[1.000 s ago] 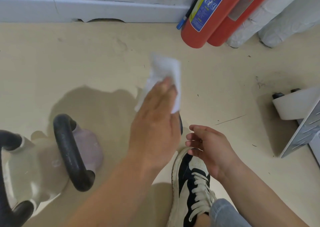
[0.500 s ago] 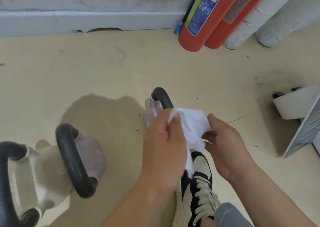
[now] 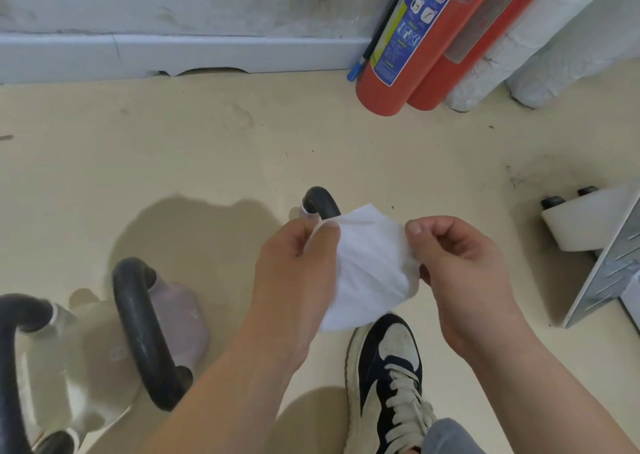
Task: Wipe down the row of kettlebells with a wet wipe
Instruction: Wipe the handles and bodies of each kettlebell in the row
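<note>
Both hands, left hand (image 3: 298,266) and right hand (image 3: 460,273), are pinched on the wipe (image 3: 370,266), held directly above the kettlebell (image 3: 320,202), mostly hidden beneath.

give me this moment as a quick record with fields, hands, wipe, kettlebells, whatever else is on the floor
left hand: pinching the left edge of the wet wipe
right hand: pinching the wipe's right edge
wipe: white, spread between both hands, not touching any kettlebell
kettlebells: pale one at far left, purple one beside it, a third mostly hidden behind the hands
background: two red fire extinguishers by the wall
foot: sneaker on the floor
</note>
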